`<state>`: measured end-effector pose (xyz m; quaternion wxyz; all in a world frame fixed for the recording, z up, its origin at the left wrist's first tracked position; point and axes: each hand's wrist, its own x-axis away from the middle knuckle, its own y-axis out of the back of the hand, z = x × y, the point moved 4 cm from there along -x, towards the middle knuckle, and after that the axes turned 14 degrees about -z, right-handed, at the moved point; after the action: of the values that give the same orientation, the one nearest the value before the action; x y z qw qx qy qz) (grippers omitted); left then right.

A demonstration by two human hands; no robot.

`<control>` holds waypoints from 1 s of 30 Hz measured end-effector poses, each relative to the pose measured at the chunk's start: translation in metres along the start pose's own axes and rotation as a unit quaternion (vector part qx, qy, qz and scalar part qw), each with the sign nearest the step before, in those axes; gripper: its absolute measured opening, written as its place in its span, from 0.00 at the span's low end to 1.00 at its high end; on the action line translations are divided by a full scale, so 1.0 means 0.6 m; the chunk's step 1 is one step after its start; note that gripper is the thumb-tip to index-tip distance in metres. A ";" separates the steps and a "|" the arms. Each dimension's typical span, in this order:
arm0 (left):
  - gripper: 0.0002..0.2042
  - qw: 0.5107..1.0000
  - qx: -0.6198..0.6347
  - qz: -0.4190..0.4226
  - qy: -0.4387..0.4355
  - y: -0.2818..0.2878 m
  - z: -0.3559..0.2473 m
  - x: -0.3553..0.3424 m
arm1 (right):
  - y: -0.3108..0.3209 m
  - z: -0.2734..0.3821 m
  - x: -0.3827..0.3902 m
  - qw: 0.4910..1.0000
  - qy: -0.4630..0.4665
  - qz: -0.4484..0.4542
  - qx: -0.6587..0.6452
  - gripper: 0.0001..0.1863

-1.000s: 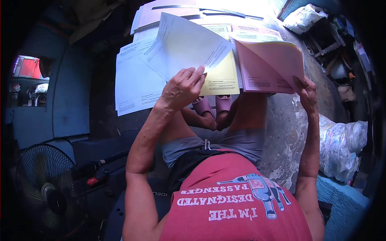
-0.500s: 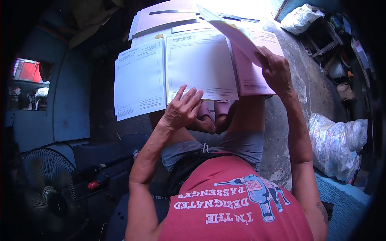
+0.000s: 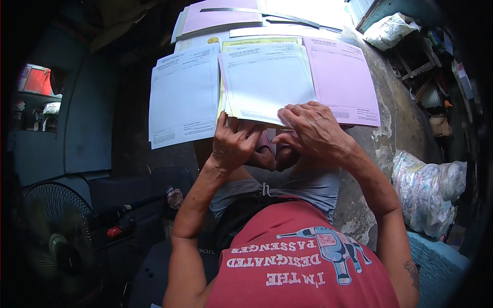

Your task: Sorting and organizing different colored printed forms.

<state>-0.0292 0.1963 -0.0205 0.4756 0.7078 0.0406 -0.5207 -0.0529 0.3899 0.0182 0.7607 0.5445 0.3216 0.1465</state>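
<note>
A set of printed paper forms [image 3: 267,77], white on top with pink and yellow edges showing beneath, lies slightly askew over the middle pile, in front of me. My left hand [image 3: 233,143] pinches the lower left corner of this set, its fingers bent. On the lower right edge my right hand [image 3: 316,131] has curled fingers over the paper, the thumb below the edge. To the left lies a pile of white forms [image 3: 185,97]; to the right, a pile of pink forms [image 3: 349,82]. A yellow form [image 3: 262,43] peeks out behind the middle set.
A long flat metal strip [image 3: 262,13] crosses the pink stack [image 3: 221,20] at the back, with a round yellowish disc [image 3: 212,40] nearby. A fan [image 3: 59,231] stands at lower left. Filled plastic bags [image 3: 429,192] sit on the right.
My right hand has brought the raised sheets from the right pile down onto the middle pile. My left hand has moved slightly right and closed on the lower left corner.
</note>
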 end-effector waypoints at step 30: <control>0.08 0.983 0.160 -0.089 -0.027 -0.172 -0.183 -0.131 | 0.119 -0.176 0.204 0.987 -0.084 -0.066 0.121 0.13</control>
<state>-0.0452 0.3655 -0.0242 0.3087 0.7541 0.0065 -0.5797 -0.0206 0.5632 0.0226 0.7215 0.6204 0.3074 0.0097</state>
